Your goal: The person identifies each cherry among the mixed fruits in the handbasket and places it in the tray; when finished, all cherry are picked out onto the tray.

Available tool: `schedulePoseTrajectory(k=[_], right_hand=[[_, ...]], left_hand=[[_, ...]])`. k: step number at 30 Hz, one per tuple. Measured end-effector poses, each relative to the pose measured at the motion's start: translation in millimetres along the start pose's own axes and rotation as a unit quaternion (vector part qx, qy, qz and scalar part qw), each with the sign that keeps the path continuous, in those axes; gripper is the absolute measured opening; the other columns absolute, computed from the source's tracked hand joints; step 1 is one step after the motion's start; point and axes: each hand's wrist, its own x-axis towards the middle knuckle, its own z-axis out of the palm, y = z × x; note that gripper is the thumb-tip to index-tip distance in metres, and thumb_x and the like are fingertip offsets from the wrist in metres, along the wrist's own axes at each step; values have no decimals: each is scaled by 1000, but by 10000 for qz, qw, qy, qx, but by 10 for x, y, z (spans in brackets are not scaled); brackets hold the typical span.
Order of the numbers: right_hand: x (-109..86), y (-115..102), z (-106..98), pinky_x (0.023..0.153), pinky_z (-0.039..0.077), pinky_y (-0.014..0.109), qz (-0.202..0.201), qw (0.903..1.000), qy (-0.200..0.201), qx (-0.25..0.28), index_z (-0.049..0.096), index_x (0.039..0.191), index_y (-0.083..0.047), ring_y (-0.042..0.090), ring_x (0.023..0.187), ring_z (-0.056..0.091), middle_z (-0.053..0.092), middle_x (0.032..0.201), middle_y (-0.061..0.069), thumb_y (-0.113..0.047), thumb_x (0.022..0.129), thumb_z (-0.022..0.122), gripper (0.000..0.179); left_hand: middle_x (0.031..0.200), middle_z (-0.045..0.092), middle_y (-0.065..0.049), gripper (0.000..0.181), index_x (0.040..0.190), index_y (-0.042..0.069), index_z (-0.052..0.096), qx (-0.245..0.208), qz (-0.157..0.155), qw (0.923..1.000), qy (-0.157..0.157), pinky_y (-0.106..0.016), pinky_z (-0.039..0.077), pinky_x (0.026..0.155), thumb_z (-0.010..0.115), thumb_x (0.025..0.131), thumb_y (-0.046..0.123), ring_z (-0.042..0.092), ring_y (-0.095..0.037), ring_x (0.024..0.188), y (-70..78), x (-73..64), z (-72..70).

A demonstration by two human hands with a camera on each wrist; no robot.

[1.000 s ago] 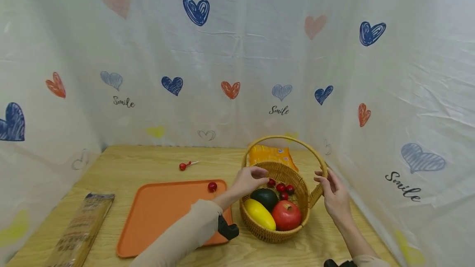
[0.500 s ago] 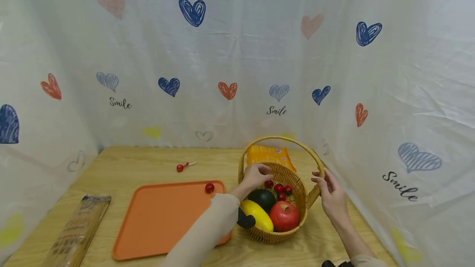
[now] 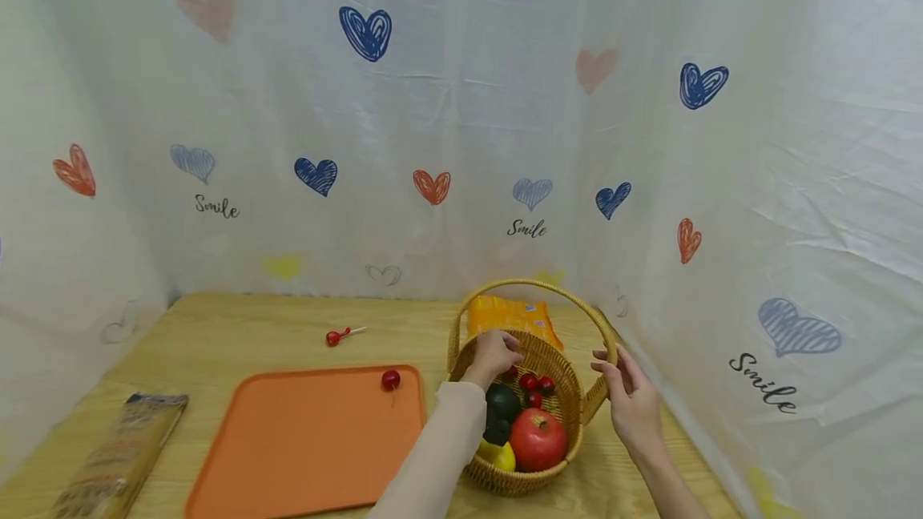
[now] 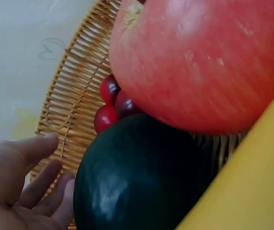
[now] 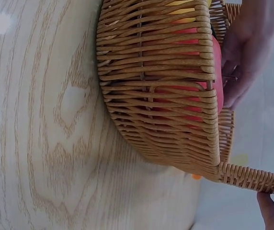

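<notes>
A wicker basket (image 3: 515, 484) stands at the table's right. It holds a pomegranate (image 3: 538, 440), a smooth dark green fruit (image 4: 132, 177), a yellow fruit (image 3: 499, 456) and several cherries (image 3: 546, 385). My left hand (image 3: 494, 356) reaches down inside the basket's left part, beside the dark green fruit and near the cherries. Thumb and fingers stand apart in the left wrist view, with nothing seen between them. On the right side, my right hand (image 3: 636, 405) grips the arched handle (image 3: 530, 282); only some of its fingers show in the right wrist view.
An orange tray (image 3: 303, 439) lies left of the basket, with a cherry (image 3: 390, 380) near its back right corner. Behind it is a red ball with a white stick (image 3: 333, 338). A long packet (image 3: 118, 455) lies far left. Behind the basket is an orange bag (image 3: 508, 315).
My left hand has moved from the basket's left rim deeper inside, and its forearm now covers part of the yellow fruit. My right hand keeps its hold. The whole head view has shifted slightly.
</notes>
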Motion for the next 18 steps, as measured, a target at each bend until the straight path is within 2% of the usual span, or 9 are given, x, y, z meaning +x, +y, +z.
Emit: schedulePoseTrajectory(k=[3,6,9,13,18], right_hand=[[7,23,6,82,48,16,-12,9999,74,119,45,137,-2,3,100,59,58,119,16,-17,100,48,40],[1,9,58,83,47,17,-91,9998,65,187,47,135,-1,3,99,60,58,118,17,-16,99,49,39],[3,-4,103,83,47,17,-149,9996,71,235,49,133,-1,3,98,60,59,117,17,-14,99,50,36],[7,-10,108,83,46,15,-182,9996,104,210,49,133,-2,3,97,60,59,116,17,-13,99,49,36],[5,18,11,84,46,15,-144,9998,83,128,45,136,1,1,99,59,58,117,16,-15,101,46,39]], left_hand=[[97,65,-10,20,99,5,74,397,-103,9990,-184,-37,51,78,76,80,6,58,-30,100,-21,34,66],[101,67,-8,20,99,8,76,1104,-29,9931,-385,-39,50,84,76,79,8,53,-34,110,-95,16,66],[95,70,-6,17,95,7,77,1444,187,9884,-423,-37,50,86,77,78,7,55,-34,108,-185,-2,65],[92,69,-8,13,89,5,77,1293,289,9906,-354,-38,51,83,78,76,5,55,-36,105,-218,2,60],[91,66,-6,8,87,5,77,918,324,9949,-258,-31,51,72,74,80,3,58,-28,96,-114,32,64]])
